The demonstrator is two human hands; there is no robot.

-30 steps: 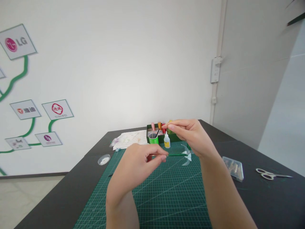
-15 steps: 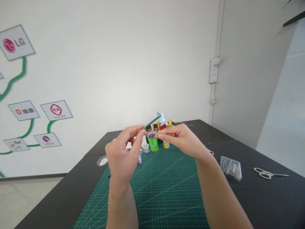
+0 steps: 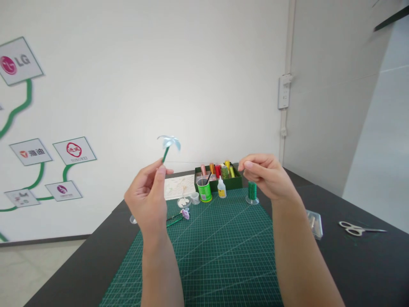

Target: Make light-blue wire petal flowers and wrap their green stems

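My left hand [image 3: 147, 194] pinches the green stem of a small artificial flower [image 3: 171, 142] between thumb and fingertips. Its pale blue petals point upward, above the fingers. Off to the right, my right hand [image 3: 266, 175] is raised with thumb and fingers pressed together; whether something thin is between them cannot be made out. Just below and behind that hand stands a spool of green thread [image 3: 252, 192]. On the cutting mat [image 3: 220, 251], beyond my left wrist, lies a purple flower [image 3: 184, 214] with a green stem.
At the back, a dark green box [image 3: 236, 183] holds several coloured spools. In front are a green can [image 3: 205, 192], a glue bottle [image 3: 221, 188], small tubs [image 3: 194, 198] and a dish of white pieces [image 3: 183, 202]. Scissors [image 3: 358, 229] and a clear case [image 3: 315, 224] lie right.
My hands have moved apart: the left went leftward with the blue flower, now more upright, and the right went rightward and slightly up. The box and green spool have come into clearer view.
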